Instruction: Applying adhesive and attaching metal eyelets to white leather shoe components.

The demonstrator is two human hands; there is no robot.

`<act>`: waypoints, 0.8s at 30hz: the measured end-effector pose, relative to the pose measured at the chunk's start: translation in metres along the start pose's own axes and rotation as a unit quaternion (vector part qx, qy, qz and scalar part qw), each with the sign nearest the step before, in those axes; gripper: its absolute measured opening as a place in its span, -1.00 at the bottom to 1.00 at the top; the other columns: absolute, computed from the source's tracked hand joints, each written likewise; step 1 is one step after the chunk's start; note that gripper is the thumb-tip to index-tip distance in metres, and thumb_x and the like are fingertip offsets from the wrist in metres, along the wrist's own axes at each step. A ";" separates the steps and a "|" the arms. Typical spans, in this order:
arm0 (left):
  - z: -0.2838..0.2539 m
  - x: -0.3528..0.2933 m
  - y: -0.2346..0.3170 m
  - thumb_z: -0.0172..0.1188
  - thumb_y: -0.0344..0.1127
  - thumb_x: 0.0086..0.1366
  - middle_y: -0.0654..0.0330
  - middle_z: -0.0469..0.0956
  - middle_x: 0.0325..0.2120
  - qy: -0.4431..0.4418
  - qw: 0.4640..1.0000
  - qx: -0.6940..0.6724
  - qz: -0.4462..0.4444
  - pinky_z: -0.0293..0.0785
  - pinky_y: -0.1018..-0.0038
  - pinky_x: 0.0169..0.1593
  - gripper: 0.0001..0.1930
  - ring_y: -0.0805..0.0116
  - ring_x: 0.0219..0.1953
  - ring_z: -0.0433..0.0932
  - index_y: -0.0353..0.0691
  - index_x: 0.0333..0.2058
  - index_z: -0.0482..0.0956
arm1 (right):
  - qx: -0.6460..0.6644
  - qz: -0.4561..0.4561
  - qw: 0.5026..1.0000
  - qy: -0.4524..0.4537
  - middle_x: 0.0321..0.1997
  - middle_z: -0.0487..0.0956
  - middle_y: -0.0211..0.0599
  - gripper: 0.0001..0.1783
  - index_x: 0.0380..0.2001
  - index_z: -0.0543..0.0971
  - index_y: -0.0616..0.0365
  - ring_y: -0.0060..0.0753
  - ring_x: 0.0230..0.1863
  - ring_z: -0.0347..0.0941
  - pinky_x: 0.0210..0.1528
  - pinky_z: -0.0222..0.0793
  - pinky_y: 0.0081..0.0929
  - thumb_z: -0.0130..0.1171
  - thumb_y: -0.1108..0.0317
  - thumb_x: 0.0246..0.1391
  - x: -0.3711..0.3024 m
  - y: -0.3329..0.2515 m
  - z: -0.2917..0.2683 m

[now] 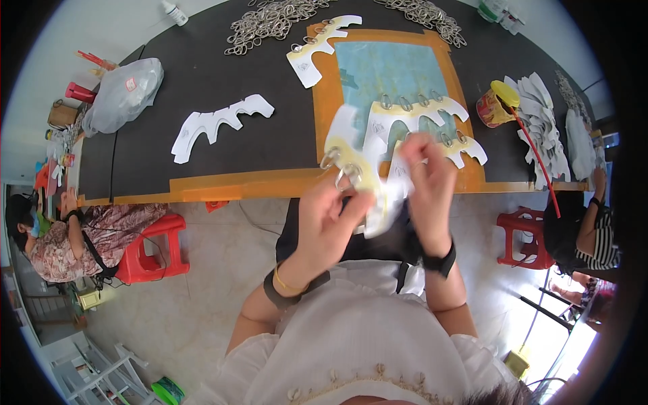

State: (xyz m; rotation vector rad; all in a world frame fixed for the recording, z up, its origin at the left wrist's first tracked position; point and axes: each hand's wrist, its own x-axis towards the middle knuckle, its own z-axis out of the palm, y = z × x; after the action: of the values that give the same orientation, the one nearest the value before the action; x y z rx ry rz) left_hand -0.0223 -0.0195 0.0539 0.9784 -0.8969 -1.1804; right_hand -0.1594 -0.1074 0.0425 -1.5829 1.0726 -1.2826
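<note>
My left hand (pixel 327 226) grips a white scalloped cut-out piece (pixel 379 214) at the front edge of the table, thumb and fingers pinched on it. Yellowish glue runs along this piece, and metal rings (pixel 347 177) hang at its left side. Part of it is smeared by motion. Close to its right side, my right hand (pixel 432 192) has its fingers bent together; what lies between them is blurred. Just beyond, two similar pieces with rings standing along their glued edges lie on the blue mat: a farther piece (pixel 378 129) and a nearer piece (pixel 472 149), partly behind my right hand.
Another ringed white piece (pixel 307 66) lies at the mat's far left corner; a plain piece (pixel 194 129) lies farther left. Ring heaps (pixel 273 23) sit at the back. Rightward stand a yellow-topped tin (pixel 495 106) with a red stick (pixel 536 158) and stacked white pieces (pixel 540 125). People sit at both sides.
</note>
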 end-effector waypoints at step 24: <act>-0.001 0.012 -0.017 0.23 -0.45 0.20 0.25 0.54 -0.38 0.049 0.991 0.078 0.100 0.38 0.65 -0.25 -0.83 0.58 -0.38 0.45 -0.43 -0.28 0.51 | -0.110 -0.095 0.987 -0.063 -0.52 0.47 -0.46 -0.80 -0.54 0.51 0.14 -0.46 -0.44 0.34 -0.25 0.15 -0.53 0.37 0.36 -0.19 -0.016 -0.033 0.000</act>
State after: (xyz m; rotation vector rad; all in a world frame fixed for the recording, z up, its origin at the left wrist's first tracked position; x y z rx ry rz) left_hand -0.0244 -0.0332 0.0380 1.0368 -0.9966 -0.8951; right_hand -0.1576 -0.0818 0.0690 -1.9449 1.0319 -1.1993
